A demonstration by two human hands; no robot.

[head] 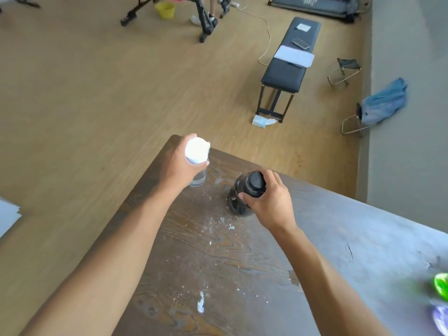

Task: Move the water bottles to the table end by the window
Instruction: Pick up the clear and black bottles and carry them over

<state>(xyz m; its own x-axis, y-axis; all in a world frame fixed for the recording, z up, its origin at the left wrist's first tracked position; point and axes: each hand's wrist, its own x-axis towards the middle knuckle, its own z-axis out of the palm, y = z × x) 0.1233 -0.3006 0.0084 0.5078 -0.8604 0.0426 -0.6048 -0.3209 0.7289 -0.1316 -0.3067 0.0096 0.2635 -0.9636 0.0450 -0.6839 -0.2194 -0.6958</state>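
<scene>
Your left hand (180,166) is wrapped around the clear bottle (197,163) at the worktop's (339,238) far corner; your right hand (269,202) is clamped on the dark bottle (244,192) beside it. Set both bases flat, clear of the edge, before letting go.

The surface (242,263) is dark wood with wavy grain lines, matt, with white crusty specks on it. In the middle of the frame, the clear bottle (198,178) looks like see-through shiny plastic with a white top. The dark bottle (238,201) looks like smoky glossy plastic with a matt black cap. The floor (97,93) is light smooth wood.
</scene>
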